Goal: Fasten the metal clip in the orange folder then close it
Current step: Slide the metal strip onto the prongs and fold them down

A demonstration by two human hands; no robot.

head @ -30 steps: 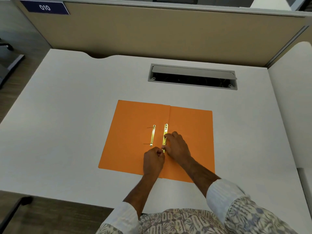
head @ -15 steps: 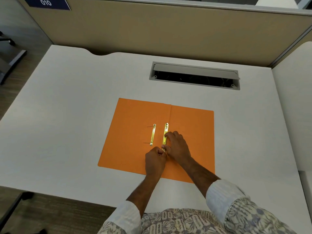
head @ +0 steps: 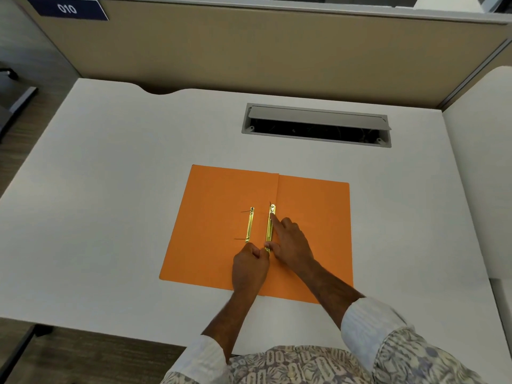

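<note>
Right hand [head: 291,242] index finger now extended up metal clip [head: 269,225], no longer curled.

The folder [head: 221,231] is plain orange, lying open on a white surface [head: 110,189]. Near its centre fold, two metal strips, the left strip [head: 250,225] and the right strip [head: 269,225], are shiny yellow-gold. Beyond the folder, a cable slot [head: 315,117] has a grey frame and a black inside. Behind that slot stands a tan partition [head: 249,51] carrying a navy label [head: 67,8] with white digits. The sleeves [head: 368,317] are white with faint stripes; the shirt [head: 291,364] has a beige, grey-blue and cream print.
</note>
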